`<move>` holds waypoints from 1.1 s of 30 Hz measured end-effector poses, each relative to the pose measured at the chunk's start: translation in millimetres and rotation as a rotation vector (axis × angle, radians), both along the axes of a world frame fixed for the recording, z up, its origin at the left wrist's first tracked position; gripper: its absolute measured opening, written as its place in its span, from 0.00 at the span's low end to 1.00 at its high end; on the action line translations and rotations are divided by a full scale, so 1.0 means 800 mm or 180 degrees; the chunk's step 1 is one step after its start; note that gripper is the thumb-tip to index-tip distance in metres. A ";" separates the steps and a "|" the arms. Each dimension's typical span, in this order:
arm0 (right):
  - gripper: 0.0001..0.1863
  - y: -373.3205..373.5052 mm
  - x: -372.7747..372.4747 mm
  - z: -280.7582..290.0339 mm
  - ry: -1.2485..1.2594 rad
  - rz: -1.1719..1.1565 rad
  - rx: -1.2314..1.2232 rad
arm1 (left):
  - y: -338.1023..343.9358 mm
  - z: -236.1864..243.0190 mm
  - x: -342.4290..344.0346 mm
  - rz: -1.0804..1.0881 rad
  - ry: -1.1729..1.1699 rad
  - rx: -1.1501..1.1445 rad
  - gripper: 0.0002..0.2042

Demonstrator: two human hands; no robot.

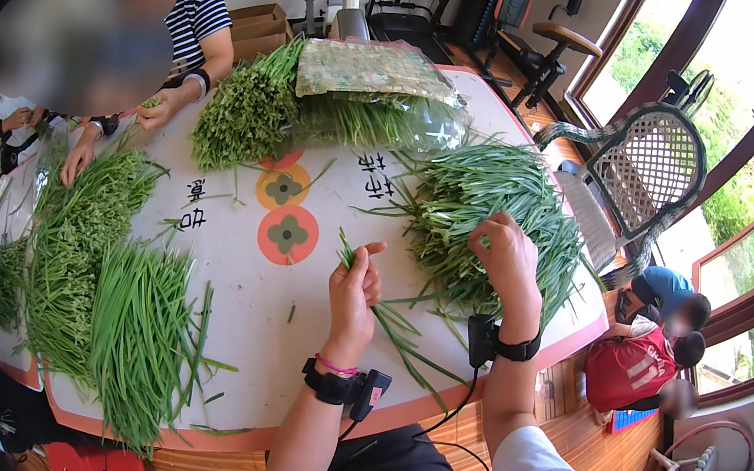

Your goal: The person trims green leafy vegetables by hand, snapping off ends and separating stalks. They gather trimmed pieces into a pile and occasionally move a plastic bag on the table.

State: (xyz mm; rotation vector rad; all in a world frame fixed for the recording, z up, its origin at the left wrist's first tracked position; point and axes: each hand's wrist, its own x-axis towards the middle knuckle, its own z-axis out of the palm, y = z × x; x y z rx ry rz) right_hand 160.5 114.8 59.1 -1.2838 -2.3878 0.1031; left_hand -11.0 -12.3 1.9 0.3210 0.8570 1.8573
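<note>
My left hand is closed on a few long green stalks at the middle of the table, with their leaves trailing down to the right. My right hand is raised over a large loose pile of green stalks at the right, its fingers pinched together; whatever they hold is too small to make out. Left of my left hand lie a long bundle of flat green leaves and, beyond it, budded stalks. Both wrists wear black straps with small devices.
At the back are another budded pile and a clear bag of greens. Co-workers' hands handle greens at upper left. A wicker chair stands right of the table; two crouching people are on the floor beside it.
</note>
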 end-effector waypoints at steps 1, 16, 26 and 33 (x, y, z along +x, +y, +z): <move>0.05 -0.001 -0.002 0.003 0.0069 0.0025 0.0011 | -0.001 -0.001 0.000 -0.0015 -0.0002 -0.0020 0.15; 0.03 -0.009 -0.026 0.005 0.0623 0.0347 0.0529 | 0.001 -0.002 0.003 -0.0167 0.0161 0.0063 0.15; 0.08 -0.066 -0.062 0.009 0.1605 0.1692 -0.0102 | 0.001 0.004 0.027 -0.0168 0.0922 0.0545 0.18; 0.07 -0.018 -0.034 0.000 0.0814 0.0106 0.0075 | -0.005 0.007 0.022 0.0091 0.1235 -0.0167 0.15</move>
